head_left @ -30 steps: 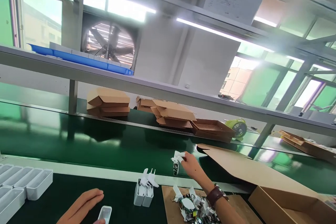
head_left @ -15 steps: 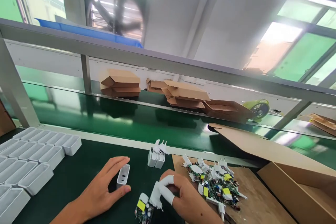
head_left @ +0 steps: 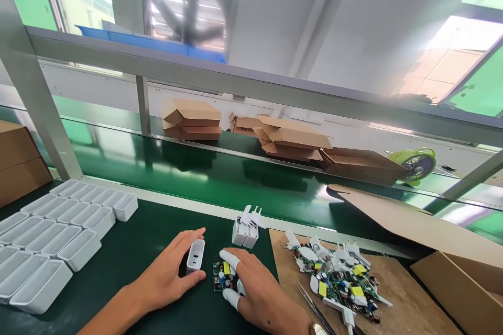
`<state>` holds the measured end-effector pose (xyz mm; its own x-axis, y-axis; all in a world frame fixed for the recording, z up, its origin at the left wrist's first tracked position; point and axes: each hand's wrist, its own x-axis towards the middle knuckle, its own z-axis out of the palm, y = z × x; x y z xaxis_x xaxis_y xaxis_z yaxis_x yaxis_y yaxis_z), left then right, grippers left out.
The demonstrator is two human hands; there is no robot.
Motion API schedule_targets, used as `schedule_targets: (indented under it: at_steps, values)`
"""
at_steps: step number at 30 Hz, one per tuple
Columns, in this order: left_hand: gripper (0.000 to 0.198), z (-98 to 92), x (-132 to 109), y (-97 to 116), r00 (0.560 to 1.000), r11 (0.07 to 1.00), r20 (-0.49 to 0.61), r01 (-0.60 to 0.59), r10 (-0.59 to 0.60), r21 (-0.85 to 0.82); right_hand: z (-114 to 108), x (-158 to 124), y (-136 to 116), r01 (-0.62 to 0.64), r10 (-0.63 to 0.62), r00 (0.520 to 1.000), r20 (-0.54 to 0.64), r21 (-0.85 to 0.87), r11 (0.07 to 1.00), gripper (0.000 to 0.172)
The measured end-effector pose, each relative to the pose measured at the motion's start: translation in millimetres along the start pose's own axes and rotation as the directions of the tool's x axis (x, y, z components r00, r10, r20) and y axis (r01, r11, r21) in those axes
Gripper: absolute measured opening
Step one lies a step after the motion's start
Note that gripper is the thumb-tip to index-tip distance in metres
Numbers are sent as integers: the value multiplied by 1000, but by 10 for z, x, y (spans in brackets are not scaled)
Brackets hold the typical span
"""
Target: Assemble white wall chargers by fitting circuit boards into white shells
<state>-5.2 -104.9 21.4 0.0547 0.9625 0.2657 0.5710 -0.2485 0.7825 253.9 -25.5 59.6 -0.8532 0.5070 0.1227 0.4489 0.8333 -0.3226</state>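
A white charger housing (head_left: 195, 255) with two port openings stands on the dark green mat, between the thumb and fingers of my left hand (head_left: 178, 261). The fingers are spread around it, and whether they press on it is unclear. My right hand (head_left: 251, 282), with white covers on its fingertips, has thumb and finger around a small circuit board (head_left: 223, 275) with a yellow part. Behind my right hand stand two white housings (head_left: 245, 233) with plug pieces on top. A pile of circuit boards and plug parts (head_left: 338, 277) lies on a brown board (head_left: 404, 282) at the right.
Rows of open white housings (head_left: 55, 241) cover the mat's left side. Tweezers (head_left: 314, 306) lie beside the pile. An open cardboard box (head_left: 459, 285) is at the right. Beyond the mat runs a green belt (head_left: 196, 178), with cardboard boxes (head_left: 294, 136) and a green fan (head_left: 416, 165) behind it.
My right hand has moved from a white plug piece onto the circuit board, which now lies nearer the housing. The view has shifted slightly, showing more at the left and the tweezers.
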Motion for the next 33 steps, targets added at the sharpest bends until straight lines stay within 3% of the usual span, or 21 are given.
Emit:
schedule_targets:
  at_steps: [4, 12, 17, 19, 22, 25, 29, 31, 33]
  values:
    - [78, -19, 16, 14, 998, 998, 39, 50, -49, -23, 51, -79, 174, -63, 65, 997, -30, 53, 997, 77]
    - [92, -83, 15, 28, 983, 987, 91, 163, -163, 5, 76, -150, 189, 42, -7, 979, -205, 168, 985, 64]
    - [101, -96, -34, -23, 985, 994, 135, 113, -111, -5, 57, -78, 91, 182, -124, 889, -441, 91, 979, 62]
    - [95, -47, -33, -60, 990, 996, 111, 87, -83, -35, 53, -64, 68, 204, -145, 849, -509, 61, 977, 65]
    - [81, 66, -4, -113, 992, 992, -9, 128, -128, 5, 59, -64, 50, 208, -156, 813, -560, 30, 978, 65]
    - [86, 127, 19, -125, 977, 978, -78, 202, -197, 60, 87, -74, 46, 167, -128, 802, -583, 13, 986, 61]
    - [112, 62, 16, -63, 970, 971, 26, 240, -240, 13, 111, -79, 39, 116, -70, 786, -614, 34, 993, 55]
    - [104, 27, 17, -16, 956, 962, 120, 272, -267, -34, 100, -77, 24, 118, -62, 767, -639, 44, 992, 55]
    - [80, 30, 23, 27, 942, 955, 191, 292, -276, -59, 86, -75, -2, 138, -64, 749, -660, 61, 989, 56]
